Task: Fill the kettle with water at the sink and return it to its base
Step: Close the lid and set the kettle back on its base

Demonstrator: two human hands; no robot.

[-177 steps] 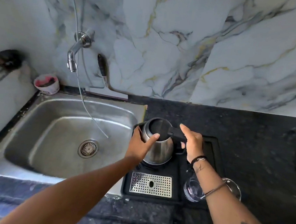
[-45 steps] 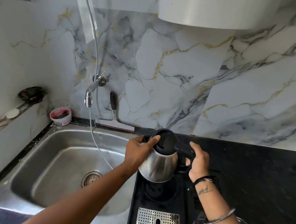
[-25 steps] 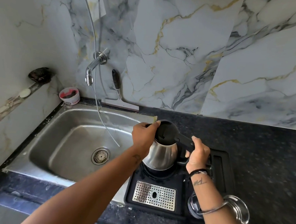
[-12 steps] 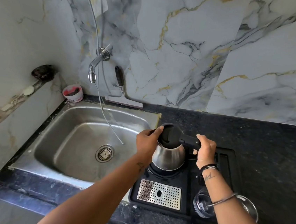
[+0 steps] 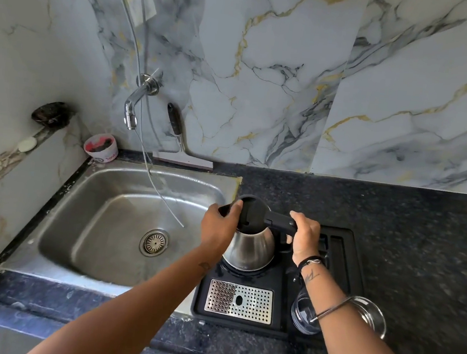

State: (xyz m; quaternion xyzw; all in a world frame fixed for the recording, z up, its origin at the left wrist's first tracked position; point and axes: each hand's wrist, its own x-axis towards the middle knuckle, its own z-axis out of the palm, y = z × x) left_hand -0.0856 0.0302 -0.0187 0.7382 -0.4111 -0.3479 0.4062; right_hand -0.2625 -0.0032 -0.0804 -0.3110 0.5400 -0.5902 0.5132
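A steel kettle [image 5: 250, 248] with a black lid and black handle stands on the black base tray [image 5: 279, 305] just right of the sink [image 5: 83, 218]. My right hand [image 5: 304, 236] is closed around the handle. My left hand [image 5: 218, 227] holds the lid's left rim near the spout, thumb on top of the lid. The lid looks shut. Whether the kettle rests fully on the base or hovers slightly, I cannot tell. A chrome tap [image 5: 135, 103] sticks out of the marble wall above the sink's back left.
A thin clear hose [image 5: 152, 174] dangles from above into the sink. A squeegee [image 5: 180, 148] leans on the wall behind the sink; a small pink tub [image 5: 101, 147] sits at its back left corner. A glass cup [image 5: 307, 314] stands under my right forearm.
The kettle has come down toward its base since 1.8 s ago, both hands keeping their hold. My view has tipped downward and drifted; in the last half second little else moved.
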